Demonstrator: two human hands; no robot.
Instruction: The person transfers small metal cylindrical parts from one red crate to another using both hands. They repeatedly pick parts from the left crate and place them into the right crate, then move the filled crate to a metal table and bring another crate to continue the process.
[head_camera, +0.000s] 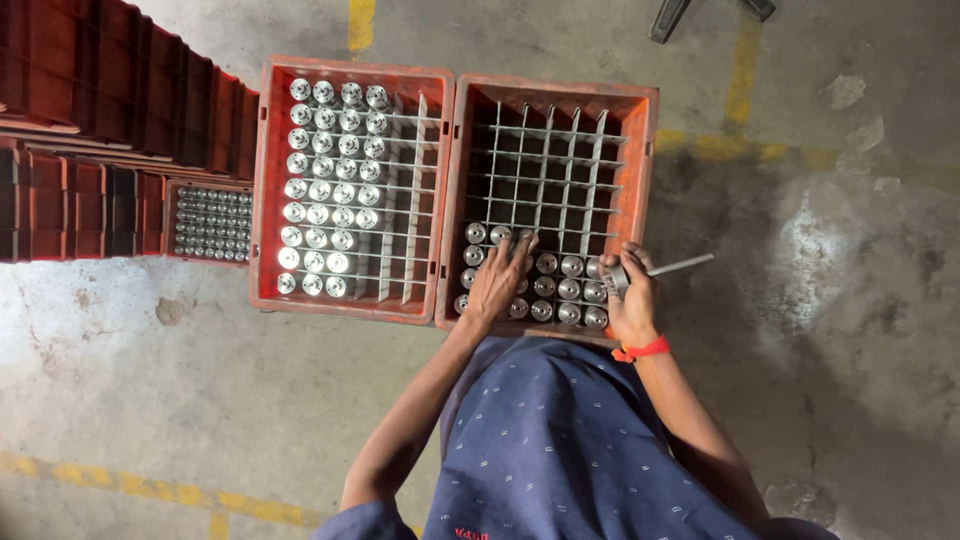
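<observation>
- The left hand (497, 280) is reaching forward from a bent elbow into the right-hand red crate (645, 130), palm down, its fingers (520, 248) spreading loosely over the shiny metal cylinders (570, 290) standing in the near rows of the divider grid (545, 170).
- The right hand (632, 295) is resting at the crate's near right corner, its fingers curling around a round metal piece with a thin rod (680, 266) that is sticking out to the right over the crate's edge; a red band (641, 350) is circling the wrist.
- The cylinders in this crate are filling only the near rows; the far cells of the grid are showing bare.
- Touching it on the left, a second red crate (268, 180) is holding many upright cylinders in its left columns.
- Further left, stacked red crates (90, 110) are standing beside a smaller tray of cylinders (210, 222).
- Everything is sitting on a concrete floor (850, 300) marked with worn yellow lines (745, 70).
</observation>
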